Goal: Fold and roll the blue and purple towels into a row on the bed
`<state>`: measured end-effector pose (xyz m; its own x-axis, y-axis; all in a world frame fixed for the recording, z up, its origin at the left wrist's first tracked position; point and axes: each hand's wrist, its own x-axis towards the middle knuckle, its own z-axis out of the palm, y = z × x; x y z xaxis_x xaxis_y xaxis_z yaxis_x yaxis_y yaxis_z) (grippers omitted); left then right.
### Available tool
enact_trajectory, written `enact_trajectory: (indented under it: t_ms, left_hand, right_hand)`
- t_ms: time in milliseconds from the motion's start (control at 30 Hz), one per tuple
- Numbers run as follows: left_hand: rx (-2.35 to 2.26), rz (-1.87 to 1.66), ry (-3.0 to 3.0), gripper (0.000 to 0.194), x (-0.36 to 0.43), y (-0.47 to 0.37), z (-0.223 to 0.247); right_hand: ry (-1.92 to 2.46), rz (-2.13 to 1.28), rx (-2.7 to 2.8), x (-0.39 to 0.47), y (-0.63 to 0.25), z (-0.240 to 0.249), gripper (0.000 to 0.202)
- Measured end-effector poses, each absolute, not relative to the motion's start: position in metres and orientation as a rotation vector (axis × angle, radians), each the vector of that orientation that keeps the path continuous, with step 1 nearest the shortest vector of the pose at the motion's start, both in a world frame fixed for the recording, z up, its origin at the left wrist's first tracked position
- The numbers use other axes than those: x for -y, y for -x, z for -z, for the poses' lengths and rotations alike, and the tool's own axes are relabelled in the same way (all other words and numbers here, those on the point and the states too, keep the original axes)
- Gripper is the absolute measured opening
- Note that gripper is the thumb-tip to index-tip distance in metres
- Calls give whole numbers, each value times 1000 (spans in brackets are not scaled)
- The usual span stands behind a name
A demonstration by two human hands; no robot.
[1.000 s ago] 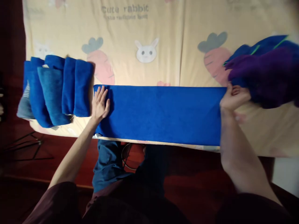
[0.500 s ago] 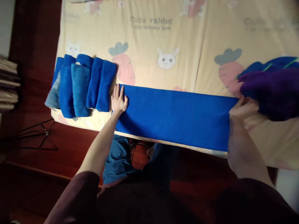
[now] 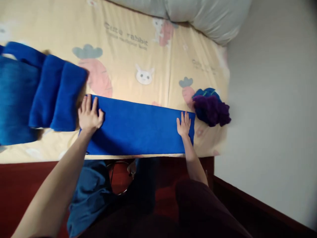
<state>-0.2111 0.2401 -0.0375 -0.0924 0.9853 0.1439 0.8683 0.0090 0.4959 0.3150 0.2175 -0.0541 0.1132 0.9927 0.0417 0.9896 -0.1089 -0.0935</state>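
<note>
A long blue towel (image 3: 138, 127) lies flat along the front edge of the bed. My left hand (image 3: 90, 115) rests palm down on its left end, fingers spread. On the towel's right end lies my right hand (image 3: 184, 124), also flat with its fingers apart. Neither hand grips anything. Just left of my left hand, several folded blue towels (image 3: 69, 96) sit side by side, partly cut off by the view's left edge. Beyond the right end of the flat towel is a crumpled heap of purple and blue cloth (image 3: 213, 109).
The yellow bed sheet (image 3: 123, 72) has carrot and rabbit prints. A pale grey pillow or bedding (image 3: 210, 16) lies at the back. A bare wall (image 3: 267, 109) borders the bed on the right. Red-brown floor shows below the front edge.
The view has swung to the right. My right hand, earlier closed at the towel's right upper corner, now lies flat on its right end. My left hand stays on the left end.
</note>
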Motion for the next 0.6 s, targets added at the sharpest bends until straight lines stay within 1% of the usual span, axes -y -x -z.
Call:
enact_trajectory:
  t_ms: [67,200,267,367,433,500,600]
  left_hand:
    - [-2065,-687,-1980,67,-242,210,38]
    - [-2055,-681,-1967,66,-242,207,36]
    - [-2037,-701,-1956,66,-242,207,34]
    - [-2034,-717,-1953,66,-241,208,31]
    - [-2051,-706,-1947,66,-241,207,30]
    - [-2064,-694,-1944,66,-242,207,28]
    - [-2074,-688,-1949,67,-243,205,28]
  right_hand:
    - [2323,-57,2044,-220,-339,55,64]
    - [2351,-71,2003,-228,-384,50,63]
    - [2389,-97,1977,-234,-387,44,63]
    - [2435,-131,1987,-233,-368,28,64]
    - [2400,-79,1994,-216,-348,16,65]
    - [2316,-44,2032,-181,-332,10,66]
    - [2223,-167,2219,-111,-332,18,67]
